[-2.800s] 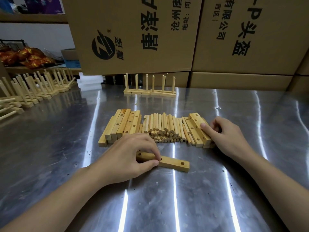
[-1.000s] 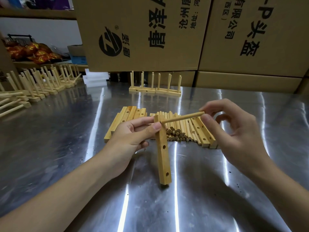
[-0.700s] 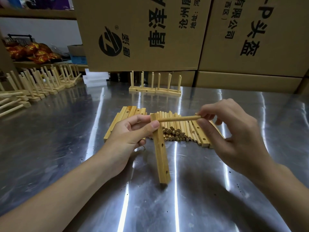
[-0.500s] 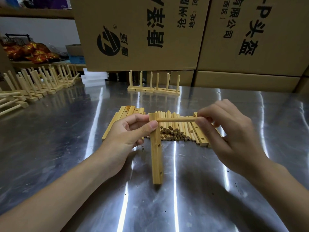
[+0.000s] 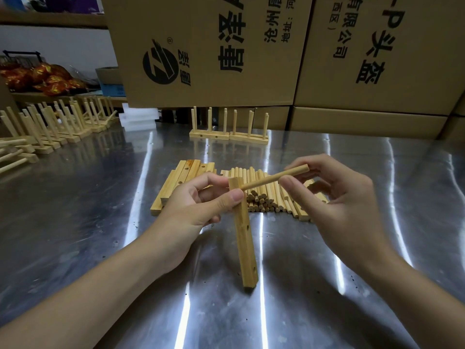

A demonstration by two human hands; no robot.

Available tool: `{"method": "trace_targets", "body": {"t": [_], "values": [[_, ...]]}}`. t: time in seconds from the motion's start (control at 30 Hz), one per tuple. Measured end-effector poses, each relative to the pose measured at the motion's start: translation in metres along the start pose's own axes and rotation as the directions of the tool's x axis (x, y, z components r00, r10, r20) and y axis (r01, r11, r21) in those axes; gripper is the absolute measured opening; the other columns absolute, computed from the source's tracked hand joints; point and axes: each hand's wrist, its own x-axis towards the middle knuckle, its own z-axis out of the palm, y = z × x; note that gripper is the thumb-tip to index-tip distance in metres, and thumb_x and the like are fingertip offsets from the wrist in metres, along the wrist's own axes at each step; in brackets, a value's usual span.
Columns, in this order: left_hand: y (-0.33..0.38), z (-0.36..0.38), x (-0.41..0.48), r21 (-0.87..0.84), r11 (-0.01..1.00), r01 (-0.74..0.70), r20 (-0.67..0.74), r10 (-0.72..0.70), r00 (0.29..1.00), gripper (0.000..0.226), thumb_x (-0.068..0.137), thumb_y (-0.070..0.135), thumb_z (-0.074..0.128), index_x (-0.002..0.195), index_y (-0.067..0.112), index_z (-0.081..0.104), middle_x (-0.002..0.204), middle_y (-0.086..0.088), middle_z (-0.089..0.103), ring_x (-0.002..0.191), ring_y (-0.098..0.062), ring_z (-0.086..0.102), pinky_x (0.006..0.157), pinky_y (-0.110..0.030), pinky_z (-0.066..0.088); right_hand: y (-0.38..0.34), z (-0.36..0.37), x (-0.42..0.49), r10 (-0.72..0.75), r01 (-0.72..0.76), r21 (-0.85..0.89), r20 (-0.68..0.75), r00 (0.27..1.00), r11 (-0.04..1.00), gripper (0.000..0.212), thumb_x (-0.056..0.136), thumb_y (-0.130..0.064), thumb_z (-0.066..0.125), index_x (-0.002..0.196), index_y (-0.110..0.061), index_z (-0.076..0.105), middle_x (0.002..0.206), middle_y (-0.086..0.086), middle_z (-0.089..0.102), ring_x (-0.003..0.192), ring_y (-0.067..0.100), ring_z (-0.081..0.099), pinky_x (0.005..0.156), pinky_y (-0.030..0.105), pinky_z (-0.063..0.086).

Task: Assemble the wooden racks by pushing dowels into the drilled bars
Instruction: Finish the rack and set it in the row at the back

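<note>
The left hand [image 5: 198,210] stands a drilled bar [image 5: 245,238] on end on the steel surface [image 5: 75,222], its grip clamped round the top, probably to brace it with the upper hole facing right. The right hand [image 5: 339,205] has its grip pinched on a dowel [image 5: 274,178] near its far end, tip at that hole (depth hidden), ready to push along its axis. Just behind lie loose dowels [image 5: 261,197] and spare bars [image 5: 181,182].

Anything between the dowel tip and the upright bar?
Nothing visible. The dowel, pinched by the right hand, has its tip against the bar near its top; the left hand grips just below, not across it. Hole itself hidden.
</note>
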Motion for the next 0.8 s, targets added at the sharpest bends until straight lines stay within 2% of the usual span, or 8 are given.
{"method": "trace_targets", "body": {"t": [0.2, 0.27, 0.33, 0.5, 0.57, 0.63, 0.7, 0.8], "values": [[-0.002, 0.001, -0.001, 0.022, 1.000, 0.020, 0.040, -0.021, 0.999, 0.034, 0.077, 0.042, 0.090, 0.103, 0.027, 0.075, 0.109, -0.009, 0.080, 0.094, -0.014, 0.073, 0.076, -0.032, 0.045, 0.001, 0.009, -0.001, 0.163, -0.177, 0.265, 0.071, 0.984, 0.948, 0.012, 0.095, -0.026, 0.077, 0.107, -0.022, 0.080, 0.094, 0.000, 0.080, 0.086, 0.013, 0.073, 0.072, 0.020, 0.052], [-0.002, 0.004, -0.003, 0.037, 0.999, 0.027, 0.087, -0.030, 0.996, 0.033, 0.079, 0.043, 0.089, 0.106, 0.027, 0.077, 0.107, -0.007, 0.080, 0.093, -0.013, 0.073, 0.078, -0.033, 0.045, 0.001, 0.015, -0.003, 0.189, -0.223, 0.283, 0.143, 0.972, 0.933, 0.015, 0.096, -0.025, 0.075, 0.109, -0.020, 0.081, 0.098, 0.003, 0.081, 0.092, 0.017, 0.076, 0.071, 0.018, 0.053], [-0.003, 0.006, -0.004, 0.040, 0.998, 0.038, 0.112, -0.042, 0.993, 0.032, 0.081, 0.043, 0.089, 0.106, 0.028, 0.077, 0.105, -0.006, 0.080, 0.092, -0.014, 0.074, 0.078, -0.033, 0.045, 0.001, 0.020, -0.005, 0.223, -0.267, 0.274, 0.182, 0.958, 0.924, 0.016, 0.097, -0.028, 0.072, 0.108, -0.019, 0.080, 0.099, 0.004, 0.081, 0.094, 0.022, 0.076, 0.067, 0.023, 0.054], [-0.002, 0.004, -0.003, 0.016, 0.996, 0.084, 0.104, -0.085, 0.991, 0.042, 0.085, 0.042, 0.084, 0.120, 0.021, 0.074, 0.112, -0.009, 0.080, 0.097, -0.015, 0.076, 0.079, -0.034, 0.046, 0.002, 0.018, -0.003, 0.279, -0.322, 0.361, 0.168, 0.946, 0.875, 0.013, 0.100, -0.023, 0.067, 0.105, -0.012, 0.073, 0.098, 0.010, 0.079, 0.091, 0.022, 0.075, 0.065, 0.027, 0.054], [-0.001, 0.005, -0.003, -0.001, 0.996, 0.093, 0.094, -0.093, 0.991, 0.049, 0.087, 0.041, 0.081, 0.128, 0.016, 0.070, 0.115, -0.010, 0.080, 0.097, -0.014, 0.076, 0.080, -0.034, 0.046, 0.001, 0.013, -0.002, 0.253, -0.313, 0.300, 0.223, 0.942, 0.901, 0.011, 0.102, -0.020, 0.065, 0.106, -0.012, 0.071, 0.092, 0.010, 0.076, 0.086, 0.027, 0.072, 0.067, 0.029, 0.053], [0.000, 0.005, -0.002, -0.023, 0.994, 0.103, 0.079, -0.101, 0.992, 0.052, 0.089, 0.039, 0.080, 0.132, 0.012, 0.069, 0.112, -0.008, 0.080, 0.092, -0.012, 0.075, 0.079, -0.034, 0.045, 0.002, 0.008, -0.003, 0.176, -0.205, 0.069, 0.297, 0.938, 0.976, 0.015, 0.104, -0.023, 0.056, 0.106, -0.019, 0.071, 0.085, 0.004, 0.069, 0.081, 0.025, 0.065, 0.071, 0.035, 0.052], [0.000, 0.006, -0.002, -0.029, 0.994, 0.104, 0.074, -0.102, 0.992, 0.047, 0.092, 0.039, 0.081, 0.130, 0.012, 0.072, 0.104, -0.003, 0.080, 0.088, -0.010, 0.073, 0.078, -0.033, 0.045, 0.001, 0.004, -0.002, 0.117, -0.059, -0.166, 0.367, 0.923, 0.984, 0.024, 0.106, -0.027, 0.047, 0.104, -0.023, 0.071, 0.083, -0.002, 0.064, 0.080, 0.022, 0.058, 0.074, 0.039, 0.048], [0.000, 0.005, -0.001, -0.038, 0.993, 0.108, 0.048, -0.106, 0.993, 0.050, 0.090, 0.042, 0.083, 0.129, 0.014, 0.074, 0.109, -0.005, 0.080, 0.090, -0.010, 0.072, 0.076, -0.029, 0.047, -0.002, -0.002, -0.001, 0.089, 0.015, -0.272, 0.365, 0.927, 0.962, 0.028, 0.105, -0.025, 0.043, 0.096, -0.026, 0.070, 0.072, -0.007, 0.056, 0.072, 0.017, 0.054, 0.063, 0.023, 0.036]]}}
